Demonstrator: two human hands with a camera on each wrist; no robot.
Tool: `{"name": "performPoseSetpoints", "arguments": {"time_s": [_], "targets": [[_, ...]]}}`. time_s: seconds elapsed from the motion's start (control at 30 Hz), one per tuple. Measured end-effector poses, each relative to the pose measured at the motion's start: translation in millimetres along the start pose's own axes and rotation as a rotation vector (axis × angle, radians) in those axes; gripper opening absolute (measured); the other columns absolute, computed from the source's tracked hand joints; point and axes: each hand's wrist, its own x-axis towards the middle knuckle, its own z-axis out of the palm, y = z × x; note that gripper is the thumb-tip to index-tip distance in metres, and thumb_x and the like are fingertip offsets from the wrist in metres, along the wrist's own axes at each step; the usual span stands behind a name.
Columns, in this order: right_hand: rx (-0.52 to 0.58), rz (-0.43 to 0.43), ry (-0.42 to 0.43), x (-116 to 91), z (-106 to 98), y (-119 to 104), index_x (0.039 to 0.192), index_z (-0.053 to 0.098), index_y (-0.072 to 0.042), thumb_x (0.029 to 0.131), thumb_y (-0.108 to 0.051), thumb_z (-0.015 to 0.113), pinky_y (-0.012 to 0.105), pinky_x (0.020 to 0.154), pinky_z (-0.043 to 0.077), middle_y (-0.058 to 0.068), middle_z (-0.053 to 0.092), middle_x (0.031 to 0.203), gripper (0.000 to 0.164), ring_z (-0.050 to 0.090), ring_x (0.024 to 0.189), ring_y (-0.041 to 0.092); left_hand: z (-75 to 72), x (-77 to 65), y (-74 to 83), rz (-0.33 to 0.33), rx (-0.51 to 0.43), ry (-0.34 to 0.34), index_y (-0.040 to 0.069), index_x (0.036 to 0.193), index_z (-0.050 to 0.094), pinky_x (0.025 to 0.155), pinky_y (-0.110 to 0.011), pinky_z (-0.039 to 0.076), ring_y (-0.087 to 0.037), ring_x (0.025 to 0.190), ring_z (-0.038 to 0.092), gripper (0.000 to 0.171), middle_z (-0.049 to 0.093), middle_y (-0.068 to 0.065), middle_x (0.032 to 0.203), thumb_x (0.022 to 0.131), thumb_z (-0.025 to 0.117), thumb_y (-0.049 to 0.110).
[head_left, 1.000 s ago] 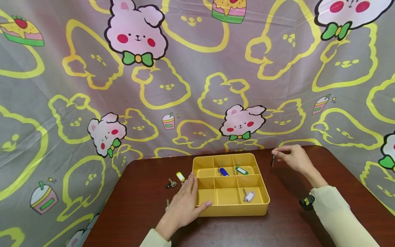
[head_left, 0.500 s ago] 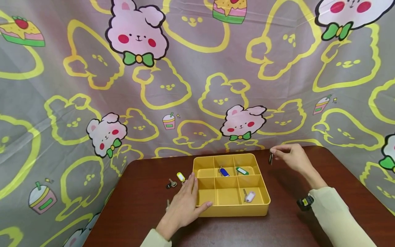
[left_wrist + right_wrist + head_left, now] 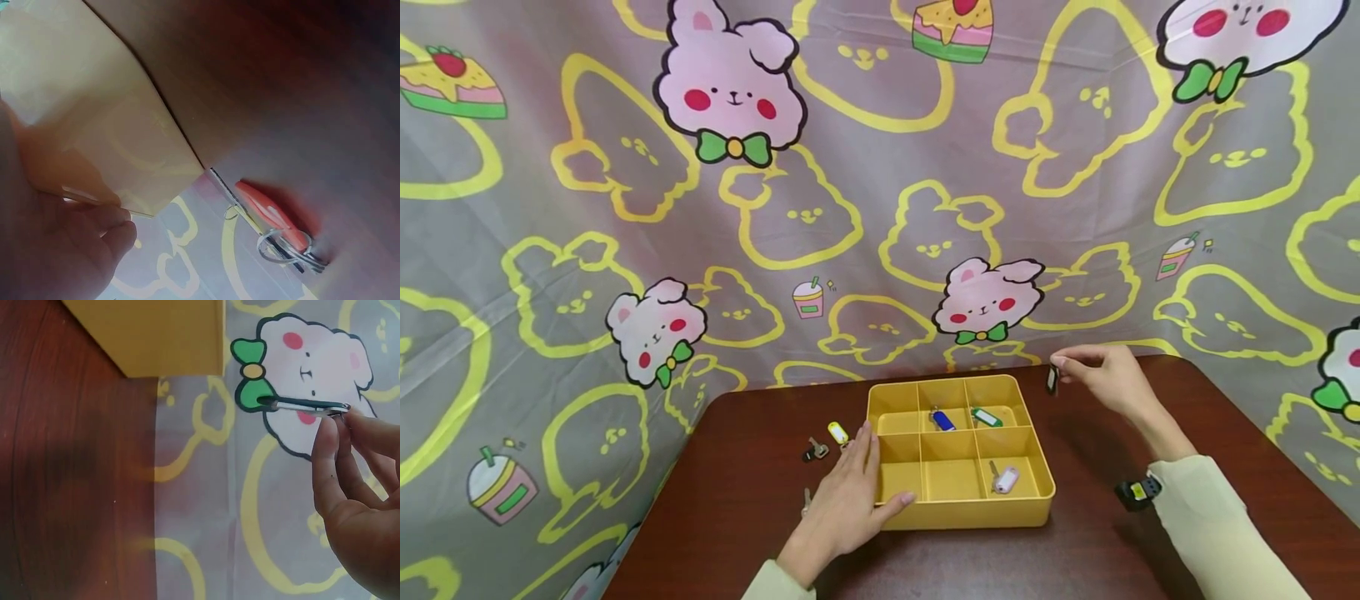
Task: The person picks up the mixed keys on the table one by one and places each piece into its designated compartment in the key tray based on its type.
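My right hand pinches a key with a black tag between thumb and fingertips, in the air beyond the box's right side. In the right wrist view this black tag points away from the fingertips. My left hand rests with straight fingers against the left wall of a yellow divided box, its thumb over the front rim. Inside the box, a blue key tag lies in the back middle compartment, a green one back right, and a pale pink one front right.
Left of the box lie a yellow key tag, a key with a black tag and a partly covered key. The left wrist view shows a red key tag with rings. Patterned cloth hangs behind the table.
The right hand has moved slightly left and up, bringing the black-tagged key nearer the box. The left hand stays put against the box.
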Motion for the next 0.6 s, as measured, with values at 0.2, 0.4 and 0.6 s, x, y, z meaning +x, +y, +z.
{"name": "performPoseSetpoints", "arguments": {"time_s": [0.2, 0.4, 0.6], "targets": [[0.052, 0.008, -0.007, -1.0, 2.2, -10.4, 0.119, 0.079, -0.001, 0.102, -0.027, 0.071, 0.011, 0.074, 0.052, 0.02, 0.08, 0.109, 0.032, 0.072, 0.077, -0.001, 0.9, -0.4, -0.6, -0.005, -0.002, -0.007, -0.003, 0.164, 0.027, 0.13, -0.049, 0.032, -0.034, 0.164, 0.02, 0.102, 0.016, -0.022, 0.176, 0.101, 0.044, 0.075], [0.088, 0.011, -0.025, 1.8, 7.9, -16.5, 0.12, 0.078, 0.0, 0.102, -0.028, 0.071, 0.01, 0.075, 0.053, 0.021, 0.08, 0.113, 0.034, 0.075, 0.078, 0.002, 0.7, -0.2, -1.3, -0.011, -0.004, -0.015, -0.002, 0.164, 0.028, 0.13, -0.049, 0.032, -0.035, 0.164, 0.021, 0.103, 0.016, -0.022, 0.176, 0.1, 0.041, 0.077], [0.117, -0.006, -0.039, 3.3, 13.2, -21.9, 0.119, 0.078, 0.001, 0.102, -0.026, 0.072, 0.01, 0.076, 0.054, 0.022, 0.079, 0.112, 0.032, 0.075, 0.077, 0.004, -0.4, -0.2, -0.9, -0.015, -0.006, -0.019, -0.002, 0.164, 0.028, 0.13, -0.049, 0.033, -0.036, 0.164, 0.022, 0.104, 0.015, -0.022, 0.176, 0.099, 0.04, 0.078]]}}
